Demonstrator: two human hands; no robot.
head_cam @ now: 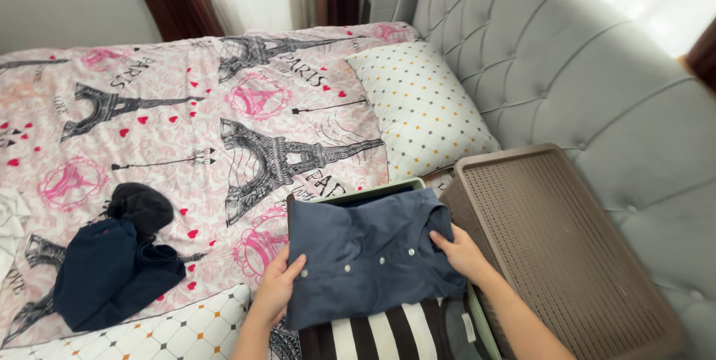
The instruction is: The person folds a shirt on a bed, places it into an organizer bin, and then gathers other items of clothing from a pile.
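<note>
A: Starting at nine o'clock, what lies on the bed [186, 92]?

B: A crumpled dark navy garment [112, 270] with a black bundle [140, 207] touching its top edge, both on the pink cover printed with towers and hearts. At seven o'clock a white pillow with a diamond grid [179, 330] pokes in from the bottom edge.

A: And the hands?

B: The left hand [277, 285] grips the left edge of a folded navy shirt [369, 256], thumb on top, fingers tucked under the cloth. The right hand [461, 252] pinches the shirt's right edge, near the collar, at about five o'clock in the view.

A: Where does the shirt sit?

B: Bottom centre, six o'clock, lying flat with its pale buttons up, on top of a black-and-white striped cloth [388, 334]. A pale green rim [373, 191] shows just behind its top edge; I cannot tell what it belongs to.

A: Further right?

B: A dotted white pillow [421, 106] at one o'clock, against the grey tufted headboard [582, 69], and a brown perforated lid [559, 248] at four o'clock, just beside the right hand.
</note>
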